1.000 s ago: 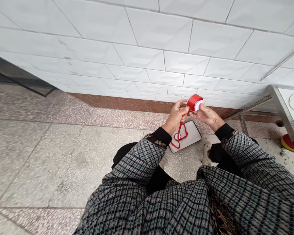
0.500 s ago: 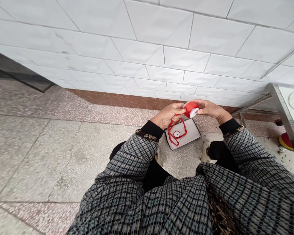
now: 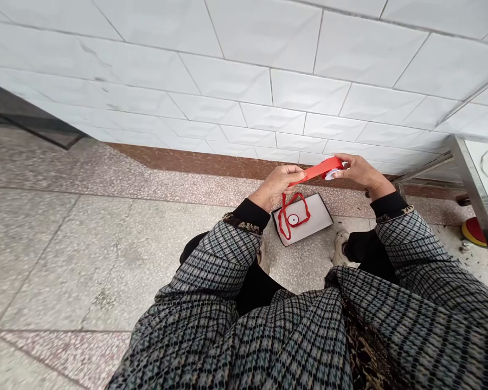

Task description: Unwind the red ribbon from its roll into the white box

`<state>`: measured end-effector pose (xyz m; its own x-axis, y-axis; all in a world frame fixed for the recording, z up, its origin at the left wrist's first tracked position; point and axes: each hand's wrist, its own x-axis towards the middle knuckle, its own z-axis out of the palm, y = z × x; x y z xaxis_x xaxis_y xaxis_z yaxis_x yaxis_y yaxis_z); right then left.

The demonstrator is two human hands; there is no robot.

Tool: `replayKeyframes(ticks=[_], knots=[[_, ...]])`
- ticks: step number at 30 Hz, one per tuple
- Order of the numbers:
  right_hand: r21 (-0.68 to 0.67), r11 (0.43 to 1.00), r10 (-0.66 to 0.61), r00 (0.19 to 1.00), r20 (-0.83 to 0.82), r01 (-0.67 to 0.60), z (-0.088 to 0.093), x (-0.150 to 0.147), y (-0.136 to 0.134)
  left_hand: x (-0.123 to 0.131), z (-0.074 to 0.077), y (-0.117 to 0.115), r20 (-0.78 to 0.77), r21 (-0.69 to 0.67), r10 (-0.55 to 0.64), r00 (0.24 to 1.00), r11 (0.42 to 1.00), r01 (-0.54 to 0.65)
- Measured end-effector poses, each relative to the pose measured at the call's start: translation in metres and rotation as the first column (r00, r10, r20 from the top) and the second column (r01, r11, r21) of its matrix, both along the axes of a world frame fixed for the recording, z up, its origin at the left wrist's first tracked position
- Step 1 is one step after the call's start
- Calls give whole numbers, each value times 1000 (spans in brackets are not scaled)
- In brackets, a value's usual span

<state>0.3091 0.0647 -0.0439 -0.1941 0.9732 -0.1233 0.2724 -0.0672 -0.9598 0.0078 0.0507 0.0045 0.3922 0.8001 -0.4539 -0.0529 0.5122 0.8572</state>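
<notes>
Red ribbon spool (image 3: 332, 169) held up in front of white tiled wall (image 3: 244, 70), above white box (image 3: 303, 218) on floor. Right hand (image 3: 360, 170) clamped on spool. Left hand (image 3: 278, 184) pinched on ribbon strip (image 3: 315, 171). Change: hands drawn apart since half second ago, short span now pulled taut off spool; judged unwinding under way. Loose red loops (image 3: 287, 216) dangle below left hand, over box.

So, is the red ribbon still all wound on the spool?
No, partly unwound: red ribbon stretches from spool to left hand.

A speckled stone floor (image 3: 85, 244) carries a flat white box (image 3: 315, 216) near the wall.
</notes>
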Motion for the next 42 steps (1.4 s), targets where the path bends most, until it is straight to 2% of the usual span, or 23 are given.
replayKeyframes(ticks=[5, 9, 16, 22, 26, 31, 35, 39, 42], knots=[[-64, 995, 54, 964, -260, -73, 12, -12, -7, 0, -2, -2, 75, -23, -8, 997, 1000, 10], [-91, 990, 68, 920, -387, -111, 16, -21, -10, 2, 2, -4, 127, -66, 12, 992, 998, -4], [-134, 966, 129, 863, -488, -221, 8, -23, -9, 2, 11, -3, 235, -148, 126, 964, 985, -93], [-98, 969, 152, 861, -486, -226, 3, -21, -7, 2, 9, -3, 234, -173, 109, 966, 982, -69], [-122, 977, 86, 843, -531, -177, 2, -25, -8, 5, 2, -5, 211, -154, 65, 975, 987, -32], [-179, 980, -45, 781, -623, -86, -5, -37, -11, 11, -8, -9, 175, -99, 12, 985, 995, 5], [-192, 975, -52, 722, -690, -114, -14, -43, -13, 15, -15, -13, 175, -34, 29, 984, 999, -23], [-210, 970, -71, 687, -723, -121, -20, -51, -16, 20, -23, -16, 221, 83, 80, 972, 991, -101], [-208, 974, -96, 669, -737, -90, -24, -64, -21, 23, -29, -17, 281, 119, 32, 959, 991, -68]])
